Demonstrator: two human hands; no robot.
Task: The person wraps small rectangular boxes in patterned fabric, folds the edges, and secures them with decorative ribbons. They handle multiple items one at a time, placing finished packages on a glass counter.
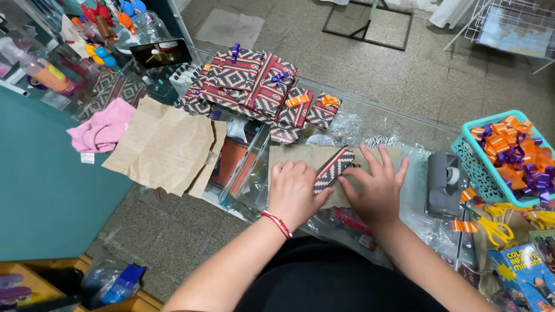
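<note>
A small box half wrapped in dark patterned paper (333, 168) lies on a brown paper sheet (292, 156) spread over the glass counter (381, 124). My left hand (293, 190), with a red cord bracelet on the wrist, presses down on the sheet and the box's near end. Fingers spread, my right hand (376, 188) pinches the paper at the box's right edge. Both hands touch the box.
Several wrapped patterned boxes with bows (254, 86) are piled at the back. Crumpled brown paper (165, 147) and a pink cloth (104, 128) lie left. A grey tape dispenser (444, 184), teal basket of bows (509, 159) and yellow scissors (494, 230) stand right.
</note>
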